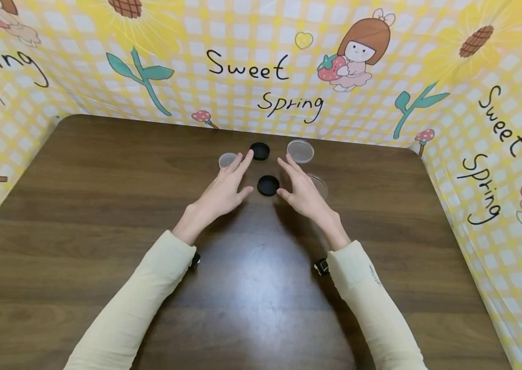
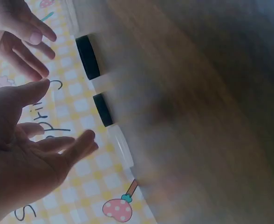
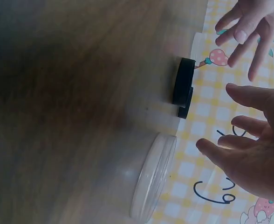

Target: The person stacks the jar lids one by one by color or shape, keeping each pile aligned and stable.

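A person's left hand (image 1: 228,189) and right hand (image 1: 304,192) hover above a wood-grain table (image 1: 251,293), fingers spread apart and lightly bent, thumbs angled toward each other across the gap. The near black disc (image 1: 268,185) lies between the two thumbs, just beside the right thumb's tip in the head view, while the far black disc (image 1: 260,151) shows just beside the left index fingertip. Both wrist views reveal a gap beneath the fingertips — the hands are raised, the discs flat on the wood.

The small clear dish (image 1: 226,160) sits under the outer fingers of the left hand, partly covered by them from overhead. The far clear dish (image 1: 301,151) lies just beyond the right fingertips; the near clear dish (image 1: 320,186) shows along the outer side of the right hand, which hides part of it. Behind the fingers, pale sleeves (image 1: 133,295) reach the wrists, where small dark devices (image 1: 322,266) show on the inner sides. Past the fingertips — along the table's far edge — hangs a yellow-and-white checked cloth (image 1: 186,85) printed with "Sweet Spring," flowers, strawberries and a cartoon figure.
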